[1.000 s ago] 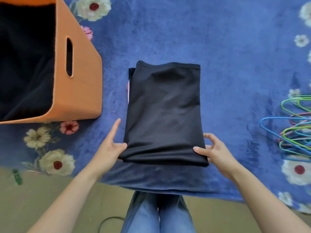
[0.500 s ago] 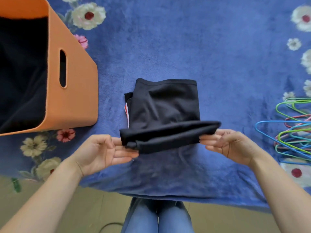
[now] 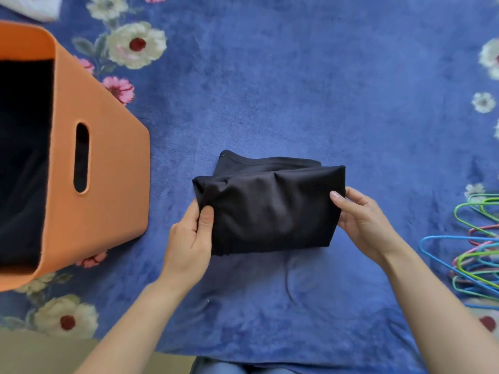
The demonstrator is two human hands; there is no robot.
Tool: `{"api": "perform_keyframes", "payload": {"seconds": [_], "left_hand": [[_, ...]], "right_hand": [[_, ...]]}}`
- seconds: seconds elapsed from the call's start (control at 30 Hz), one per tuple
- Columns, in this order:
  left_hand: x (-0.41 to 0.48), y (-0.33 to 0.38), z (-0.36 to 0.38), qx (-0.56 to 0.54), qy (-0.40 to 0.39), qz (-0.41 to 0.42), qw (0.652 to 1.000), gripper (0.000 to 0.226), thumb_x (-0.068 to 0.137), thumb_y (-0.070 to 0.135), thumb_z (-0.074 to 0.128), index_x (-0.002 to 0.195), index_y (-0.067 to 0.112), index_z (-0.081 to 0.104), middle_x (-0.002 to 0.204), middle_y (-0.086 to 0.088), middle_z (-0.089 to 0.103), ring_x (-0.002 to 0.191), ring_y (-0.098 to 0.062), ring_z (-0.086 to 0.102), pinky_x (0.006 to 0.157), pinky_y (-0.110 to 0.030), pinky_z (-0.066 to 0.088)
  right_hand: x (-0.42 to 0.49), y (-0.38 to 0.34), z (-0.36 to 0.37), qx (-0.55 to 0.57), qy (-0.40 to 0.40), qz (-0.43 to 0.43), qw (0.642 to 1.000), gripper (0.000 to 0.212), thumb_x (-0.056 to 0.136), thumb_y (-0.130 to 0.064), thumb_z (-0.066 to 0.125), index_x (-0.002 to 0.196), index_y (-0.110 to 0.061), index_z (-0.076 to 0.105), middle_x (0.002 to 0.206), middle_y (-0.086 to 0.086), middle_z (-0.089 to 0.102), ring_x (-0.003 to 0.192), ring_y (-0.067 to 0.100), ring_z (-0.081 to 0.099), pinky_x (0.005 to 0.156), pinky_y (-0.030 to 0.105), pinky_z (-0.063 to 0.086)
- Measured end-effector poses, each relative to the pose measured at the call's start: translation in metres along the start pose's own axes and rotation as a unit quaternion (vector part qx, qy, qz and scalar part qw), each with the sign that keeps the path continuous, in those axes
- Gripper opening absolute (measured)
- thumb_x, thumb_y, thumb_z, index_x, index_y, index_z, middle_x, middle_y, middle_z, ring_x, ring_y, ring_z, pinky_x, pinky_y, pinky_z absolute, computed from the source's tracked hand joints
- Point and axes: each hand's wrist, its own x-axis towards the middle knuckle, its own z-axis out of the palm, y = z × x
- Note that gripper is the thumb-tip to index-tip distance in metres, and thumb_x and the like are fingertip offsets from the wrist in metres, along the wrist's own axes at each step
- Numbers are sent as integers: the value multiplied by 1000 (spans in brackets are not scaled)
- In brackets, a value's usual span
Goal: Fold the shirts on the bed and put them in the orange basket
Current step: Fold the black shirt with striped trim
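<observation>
A black shirt [image 3: 270,206], folded into a compact bundle, lies at the middle of the blue flowered bedspread. My left hand [image 3: 191,238] pinches its left edge with the thumb on top. My right hand [image 3: 361,220] grips the right edge, thumb over the cloth and fingers under it. The orange basket [image 3: 102,168] stands to the left of the shirt, its slotted handle facing it. Dark cloth fills the inside of the basket.
A pile of coloured wire hangers [image 3: 475,252] lies at the right edge of the bed. A bit of white cloth [image 3: 35,6] shows at the top left corner. The bed's near edge [image 3: 162,354] runs just in front of my legs.
The near half of the shirt was lifted and folded away from me over the far half. The bundle is now about half as long, and both hands hold its sides.
</observation>
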Motion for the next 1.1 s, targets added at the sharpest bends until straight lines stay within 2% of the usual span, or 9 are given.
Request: {"api": "perform_keyframes", "payload": {"seconds": [0.13,0.27,0.4,0.5,0.57,0.67,0.83,0.97,1.1], "left_hand": [[14,-2,17,3,77,-65,995,31,102,36,30,91,22,55,82,19,60,78,12,52,71,-4,37],[45,-23,20,53,68,-141,986,40,103,34,29,71,13,41,69,6,45,64,-10,40,64,-27,35],[67,-31,24,107,72,-166,978,38,101,38,34,72,13,36,63,0,37,66,-21,36,59,-37,27],[57,-18,28,128,142,-129,973,25,100,33,36,115,18,49,94,2,55,92,-23,51,77,-32,35],[44,-6,33,192,174,-6,966,41,95,30,40,133,15,41,128,-7,46,121,-23,41,99,-32,29],[31,-11,51,360,75,110,924,51,92,35,38,140,19,40,152,-12,29,142,-25,19,112,-41,10],[51,-58,64,495,-20,98,863,54,95,43,28,146,25,32,156,-9,25,143,-29,13,113,-53,13],[56,-62,62,450,-42,69,889,54,97,45,23,149,32,22,159,-4,14,144,-27,4,111,-58,15],[41,-50,52,241,44,-33,969,67,95,40,48,151,28,14,157,-8,5,144,-25,6,116,-46,10]], "right_hand": [[17,5,9,-28,61,-11,998,24,80,-35,66,96,-18,69,98,4,72,90,17,67,83,33,51],[35,13,23,-92,139,-48,985,18,96,-26,54,93,-10,62,79,1,70,70,11,63,67,25,52],[57,28,31,-321,229,-56,917,32,100,-34,44,86,-6,47,66,0,48,69,22,45,59,35,32],[59,33,38,-405,286,-75,865,26,100,-31,41,108,-7,47,91,2,55,90,29,51,72,38,36],[55,36,47,-465,313,-188,806,34,96,-30,44,123,-10,44,118,7,51,110,27,47,91,43,32],[52,45,61,-570,222,-293,735,47,92,-35,42,137,-23,38,144,3,34,134,18,30,104,39,17],[65,69,44,-718,96,-227,651,52,98,-44,24,149,-32,22,156,-2,27,143,18,16,113,47,10],[68,68,34,-721,79,-179,665,54,97,-46,13,150,-35,7,159,-8,15,146,16,10,114,44,4],[49,60,25,-576,179,-140,785,57,97,-44,37,149,-22,28,151,2,32,136,21,28,107,43,26]]}}
